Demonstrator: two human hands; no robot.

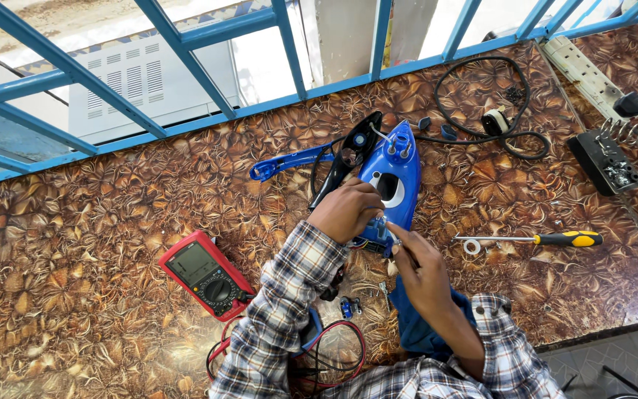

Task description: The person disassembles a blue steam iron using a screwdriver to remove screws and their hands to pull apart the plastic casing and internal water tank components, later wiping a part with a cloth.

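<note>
Brown counter (97, 222) with a swirling leaf pattern fills the view from above, set against a blue metal window grille (186, 52) with bright daylight and a white louvred box outside.

Near the middle of the counter lies a blue clothes iron body (400, 166), opened up, its pointed nose aimed toward the window. A black cover piece (348, 155) leans against its left side, and a blue handle part (289, 161) stretches out to the left of that.

Both arms wear a plaid shirt. The left hand (345, 210) rests on the rear of the iron body, fingers curled down over it and holding it steady. The right hand (422, 270) is just beside it at the iron's rear edge, fingertips pressed together, pinching a small part that is too tiny to make out.

A red multimeter (207, 273) sits on the counter to the left of the arms, with red and black test leads (334, 355) looped below it. To the right of the hands lies a screwdriver (548, 239) with a yellow and black handle, a small roll of white tape (472, 246) touching its shaft. Farther back, a black power cord (496, 103) coils near the window. A white power strip (585, 74) and a black soldering stand (607, 159) sit at the far right.
</note>
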